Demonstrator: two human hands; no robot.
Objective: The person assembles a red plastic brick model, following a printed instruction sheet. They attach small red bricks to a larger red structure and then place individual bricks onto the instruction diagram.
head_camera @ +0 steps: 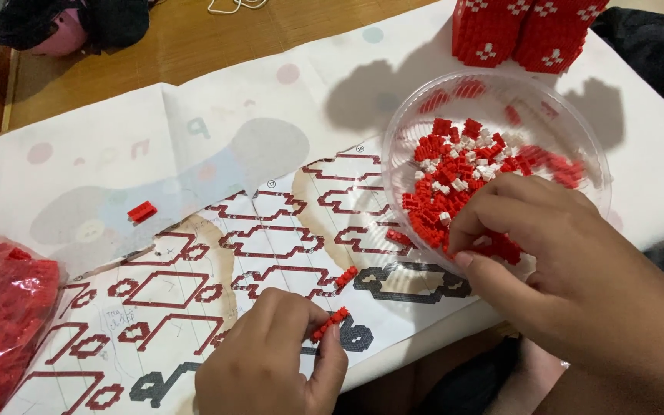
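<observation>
The left hand (270, 357) pinches a short red brick strip (330, 323) in closed fingers. The right hand (547, 246) dips bent fingers into the clear bowl (578, 131) of red and white bricks (455, 180); whether they grip any, I cannot tell.

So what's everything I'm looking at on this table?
instruction sheet: one, white with red and black outlines, stained, spread across the table.
clear plastic bowl: one, right of centre on the sheet.
small building bricks: a pile, red and white, inside the bowl.
brick-built block: one, red with white marks, behind the bowl.
loose red brick: one, on the sheet, left.
short brick strip: one, red, on the sheet by the bowl.
plastic bag of bricks: one, red, left edge.
dark bundle: black and pink, top left.
left hand: pinching a red brick strip.
right hand: fingers in the bowl.
</observation>
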